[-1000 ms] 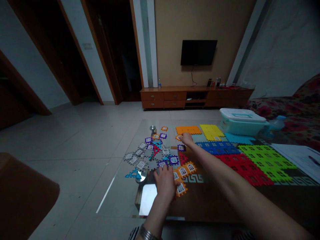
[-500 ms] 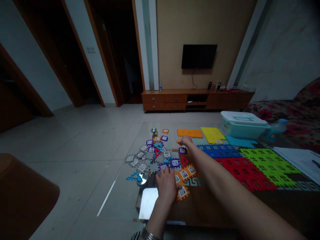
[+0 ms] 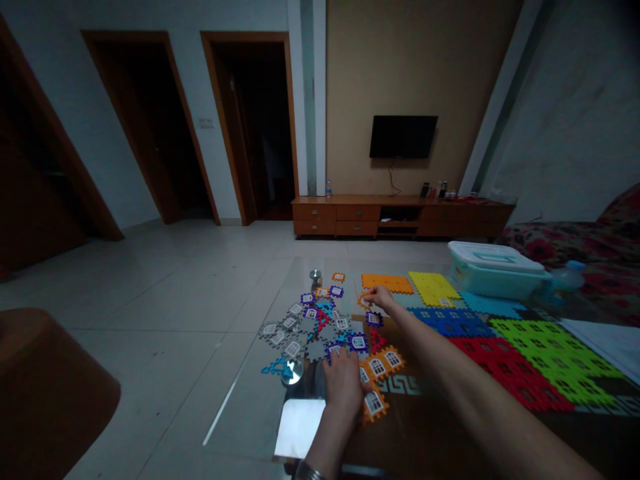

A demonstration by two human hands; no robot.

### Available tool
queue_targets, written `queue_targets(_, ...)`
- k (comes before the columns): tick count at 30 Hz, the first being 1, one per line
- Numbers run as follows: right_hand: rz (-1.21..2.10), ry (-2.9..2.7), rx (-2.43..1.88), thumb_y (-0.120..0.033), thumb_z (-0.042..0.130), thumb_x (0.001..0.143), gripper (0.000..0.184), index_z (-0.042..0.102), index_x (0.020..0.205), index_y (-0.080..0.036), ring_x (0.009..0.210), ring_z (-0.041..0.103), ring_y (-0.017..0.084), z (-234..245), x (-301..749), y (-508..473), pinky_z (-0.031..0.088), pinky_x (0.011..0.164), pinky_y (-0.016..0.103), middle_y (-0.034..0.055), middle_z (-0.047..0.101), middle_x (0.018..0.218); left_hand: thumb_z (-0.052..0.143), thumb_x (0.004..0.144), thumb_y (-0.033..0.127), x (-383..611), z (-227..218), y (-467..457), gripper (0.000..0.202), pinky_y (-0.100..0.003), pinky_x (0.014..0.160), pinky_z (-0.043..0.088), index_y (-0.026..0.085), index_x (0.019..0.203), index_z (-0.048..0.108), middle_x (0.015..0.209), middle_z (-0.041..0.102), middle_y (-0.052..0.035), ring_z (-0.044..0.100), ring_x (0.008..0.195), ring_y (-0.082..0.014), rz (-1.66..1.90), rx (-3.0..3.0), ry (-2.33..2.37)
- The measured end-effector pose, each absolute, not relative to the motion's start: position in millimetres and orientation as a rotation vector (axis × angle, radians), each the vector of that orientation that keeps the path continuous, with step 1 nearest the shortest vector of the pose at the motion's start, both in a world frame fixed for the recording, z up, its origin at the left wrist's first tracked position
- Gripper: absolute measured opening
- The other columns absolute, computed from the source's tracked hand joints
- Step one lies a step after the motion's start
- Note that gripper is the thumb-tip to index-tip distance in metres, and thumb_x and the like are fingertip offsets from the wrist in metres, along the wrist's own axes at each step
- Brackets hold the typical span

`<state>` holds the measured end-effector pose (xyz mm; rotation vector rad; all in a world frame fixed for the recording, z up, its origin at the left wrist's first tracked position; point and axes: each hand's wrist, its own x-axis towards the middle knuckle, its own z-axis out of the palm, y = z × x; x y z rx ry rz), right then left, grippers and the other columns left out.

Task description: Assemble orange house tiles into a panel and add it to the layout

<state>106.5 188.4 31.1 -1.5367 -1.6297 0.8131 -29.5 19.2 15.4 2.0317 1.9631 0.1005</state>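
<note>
My right hand (image 3: 381,297) reaches out over the glass table, its fingers pinched on an orange window tile (image 3: 365,301) with toothed edges. Nearer to me, my left hand (image 3: 344,379) lies with fingers stretched out, beside a joined row of orange window tiles (image 3: 377,367) and another orange tile (image 3: 375,404). Just beyond its fingertips is a purple window tile (image 3: 357,343). A loose pile of grey tiles (image 3: 317,349) with purple, blue and red pieces spreads to the left. A separate purple tile (image 3: 373,319) lies below my right hand.
Joined sheets of orange (image 3: 387,283), yellow (image 3: 433,287), blue (image 3: 447,322), red (image 3: 505,367) and green (image 3: 555,353) tiles cover the right side. Behind them stand a lidded teal box (image 3: 497,272) and a plastic bottle (image 3: 569,280). White paper (image 3: 605,340) lies at the right edge.
The view has tilted upward, so everything sits lower in the picture. My right hand stays at the orange tile, which now shows more clearly in its fingers. My left hand has barely moved.
</note>
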Motion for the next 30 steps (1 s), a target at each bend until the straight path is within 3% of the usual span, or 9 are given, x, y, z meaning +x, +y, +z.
queue_targets(3,0.952,-1.561,-1.467,-0.034,0.061,0.089,0.026,0.063,0.102,-0.012,0.081,0.064,0.017,36,116,183,0.054,0.072,0.033,0.0055,0.066,0.097,0.075,0.072,0.033,-28,16,14,0.046,-0.047,0.097,0.035,0.022,0.114,0.059,0.127,0.056,-0.0114,0.046,0.120,-0.0326,0.094,2.075,1.981)
queue_targets(7,1.101,-1.455,-1.381,-0.030,0.071,0.074,0.021,0.064,0.082,-0.012,0.067,0.064,0.016,27,134,153,0.053,0.068,0.030,0.0042,0.068,0.075,0.069,0.078,0.031,-26,20,3,0.040,-0.048,0.100,0.031,0.021,0.115,0.059,0.124,0.056,-0.0122,0.046,0.119,-0.0319,0.088,2.134,1.998)
queue_targets(13,1.213,-1.428,-1.241,-0.037,0.077,0.060,0.032,0.068,0.083,-0.017,0.076,0.066,0.021,-1,156,82,0.053,0.073,0.036,0.0049,0.072,0.081,0.072,0.072,0.034,-28,20,-4,0.042,-0.043,0.098,0.032,0.022,0.110,0.059,0.124,0.055,-0.0095,0.046,0.119,-0.0291,0.077,2.192,1.776)
queue_targets(17,1.142,-1.566,-1.353,-0.039,0.074,0.063,0.027,0.069,0.078,-0.016,0.076,0.065,0.021,-13,157,55,0.052,0.069,0.033,0.0045,0.071,0.077,0.078,0.064,0.036,-27,10,-1,0.050,-0.042,0.094,0.034,0.023,0.108,0.059,0.127,0.052,-0.0082,0.044,0.119,-0.0304,0.063,2.219,1.772)
queue_targets(23,1.016,-1.656,-1.678,-0.020,0.071,0.064,0.019,0.067,0.083,-0.016,0.058,0.058,0.015,-29,149,39,0.042,0.053,0.023,-0.0011,0.064,0.062,0.074,0.070,0.039,-25,11,0,0.045,-0.042,0.092,0.035,0.023,0.108,0.057,0.126,0.051,-0.0083,0.044,0.118,-0.0301,0.055,2.207,1.809)
queue_targets(30,0.631,-1.973,-1.885,-0.029,0.066,0.074,0.016,0.068,0.086,-0.018,0.079,0.064,0.020,-21,152,30,0.036,0.060,0.024,0.0051,0.071,0.086,0.073,0.073,0.039,-19,14,-1,0.044,-0.042,0.093,0.036,0.022,0.110,0.056,0.125,0.051,-0.0089,0.045,0.116,-0.0295,0.026,2.220,1.868)
